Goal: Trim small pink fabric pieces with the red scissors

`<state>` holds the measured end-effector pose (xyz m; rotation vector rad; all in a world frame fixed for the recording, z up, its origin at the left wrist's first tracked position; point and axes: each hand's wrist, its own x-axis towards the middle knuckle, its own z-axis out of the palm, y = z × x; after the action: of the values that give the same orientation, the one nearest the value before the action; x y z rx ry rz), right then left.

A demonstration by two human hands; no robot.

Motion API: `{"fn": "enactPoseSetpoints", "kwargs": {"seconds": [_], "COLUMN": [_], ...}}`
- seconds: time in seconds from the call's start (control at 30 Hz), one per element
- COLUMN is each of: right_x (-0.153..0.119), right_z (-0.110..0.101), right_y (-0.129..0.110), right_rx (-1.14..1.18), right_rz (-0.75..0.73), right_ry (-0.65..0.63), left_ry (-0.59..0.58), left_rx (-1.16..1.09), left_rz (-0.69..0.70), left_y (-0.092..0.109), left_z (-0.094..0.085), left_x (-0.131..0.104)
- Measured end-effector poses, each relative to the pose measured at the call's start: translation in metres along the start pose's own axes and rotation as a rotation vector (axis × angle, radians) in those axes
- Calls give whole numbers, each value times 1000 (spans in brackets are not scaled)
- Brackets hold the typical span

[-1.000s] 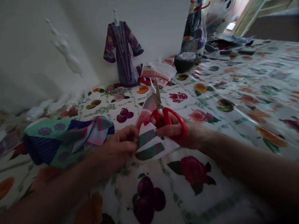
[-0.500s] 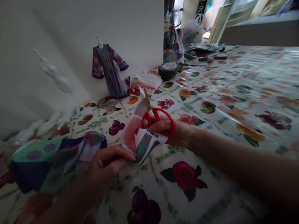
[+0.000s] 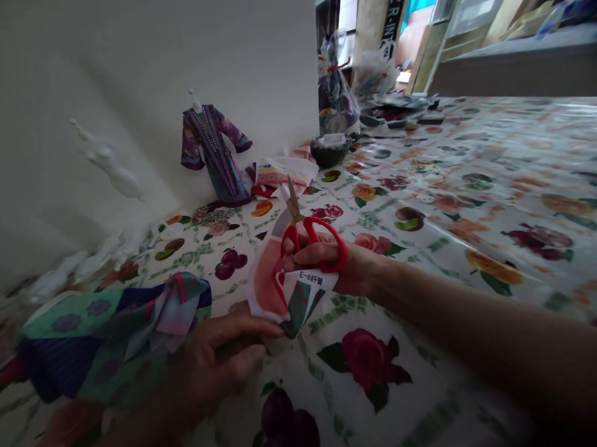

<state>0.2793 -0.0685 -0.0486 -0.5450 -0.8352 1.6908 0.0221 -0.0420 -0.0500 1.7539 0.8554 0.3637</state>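
Observation:
Red-handled scissors (image 3: 337,243) are in my right hand (image 3: 320,254), their blades pointing up and away and nearly closed. That hand also has the white edge of a printed fabric piece (image 3: 270,272) against its fingers. The piece is pink, grey and green with printed characters, and it hangs in a curve between both hands. My left hand (image 3: 230,350) is at its lower left edge, index finger extended along the fabric; the thumb is apart from the index finger. Whether other fingers grip the fabric is hidden.
A green and blue patterned garment (image 3: 104,327) lies at the left on the floral tablecloth (image 3: 447,296). Behind are a purple-robed mannequin (image 3: 213,154), a white body form (image 3: 110,163), fabric scraps (image 3: 283,171), a dark bowl (image 3: 329,152) and plastic bags (image 3: 338,81).
The fabric has opened out and its printed characters now face me more clearly. My left thumb has moved away from the index finger. The view has shifted slightly.

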Motion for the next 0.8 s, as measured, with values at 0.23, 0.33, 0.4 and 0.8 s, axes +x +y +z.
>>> {"fn": "enactPoseSetpoints", "kwargs": {"seconds": [0.23, 0.33, 0.4, 0.8], "right_x": [4, 5, 5, 3], "right_z": [-7, -7, -6, -10], "right_y": [7, 7, 7, 7], "right_rx": [55, 71, 70, 44], "right_rz": [7, 16, 27, 40], "right_ry": [70, 77, 73, 100], "left_ry": [42, 70, 86, 27], "left_rx": [-213, -249, -262, -325], "left_rz": [-15, -21, -23, -57], "left_y": [-7, -4, -3, -2], "left_z": [1, 3, 4, 5], "left_x": [7, 8, 8, 6]}}
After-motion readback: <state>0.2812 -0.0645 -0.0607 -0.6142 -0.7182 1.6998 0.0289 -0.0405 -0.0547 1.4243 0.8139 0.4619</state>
